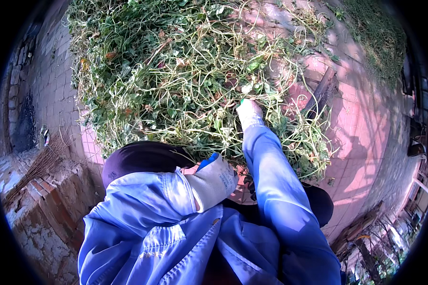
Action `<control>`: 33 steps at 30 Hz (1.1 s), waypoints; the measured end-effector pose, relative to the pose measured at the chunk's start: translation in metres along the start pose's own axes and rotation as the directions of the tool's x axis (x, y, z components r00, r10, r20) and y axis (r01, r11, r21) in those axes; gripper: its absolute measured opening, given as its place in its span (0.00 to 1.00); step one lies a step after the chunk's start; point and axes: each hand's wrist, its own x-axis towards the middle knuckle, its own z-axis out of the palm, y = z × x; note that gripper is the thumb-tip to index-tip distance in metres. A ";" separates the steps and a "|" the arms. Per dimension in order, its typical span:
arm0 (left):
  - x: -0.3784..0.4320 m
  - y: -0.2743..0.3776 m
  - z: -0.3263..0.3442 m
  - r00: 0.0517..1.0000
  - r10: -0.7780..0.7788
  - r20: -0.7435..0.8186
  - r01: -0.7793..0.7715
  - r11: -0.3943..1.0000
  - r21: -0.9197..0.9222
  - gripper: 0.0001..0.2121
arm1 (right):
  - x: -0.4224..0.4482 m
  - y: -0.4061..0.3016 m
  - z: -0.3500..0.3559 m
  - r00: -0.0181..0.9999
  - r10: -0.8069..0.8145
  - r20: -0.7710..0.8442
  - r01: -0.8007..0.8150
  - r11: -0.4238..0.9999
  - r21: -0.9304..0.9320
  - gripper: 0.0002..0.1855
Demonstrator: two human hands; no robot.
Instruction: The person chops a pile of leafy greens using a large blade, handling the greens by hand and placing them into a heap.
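A broad heap of cut green vines (185,82), with tangled pale stems and wilting leaves, lies on the paving before me. My right hand (250,112), in a whitish work glove with a bit of green near the fingers, reaches into the near right part of the heap. Stems and leaves surround it, and its fingers are hidden. Close to my body, between my knees, is my left hand (215,183) in a white knit glove with blue on it and print on its back. It is bent inward, so its fingertips and anything in them cannot be seen.
A dark wooden piece (321,92) lies at the heap's right side on pink paving tiles (360,142). A twig broom (39,164) leans over a low brick-and-mortar block (46,210) at left. Grass (378,39) lies far right; stacked bricks (356,224) sit lower right.
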 end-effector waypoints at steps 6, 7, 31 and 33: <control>-0.018 -0.033 0.007 0.956 -0.268 -0.115 0.257 0.960 -0.108 0.13 | -0.073 0.021 -0.042 0.944 -0.192 -0.270 0.329 0.464 0.822 0.13; -0.026 -0.037 0.000 0.912 -0.339 -0.229 0.301 0.936 -0.183 0.16 | -0.096 0.019 -0.058 0.930 -0.271 -0.249 0.300 0.167 0.939 0.10; -0.431 -0.051 0.529 -0.638 -0.448 0.626 -0.565 -0.280 -0.776 0.11 | -0.235 0.079 -0.105 0.795 -0.531 -0.294 0.323 0.779 -0.537 0.32; -0.466 0.054 0.607 -0.637 -0.242 0.732 -0.509 -0.581 -0.635 0.13 | -0.233 0.111 -0.115 0.774 -0.510 -0.374 0.157 0.728 -0.667 0.40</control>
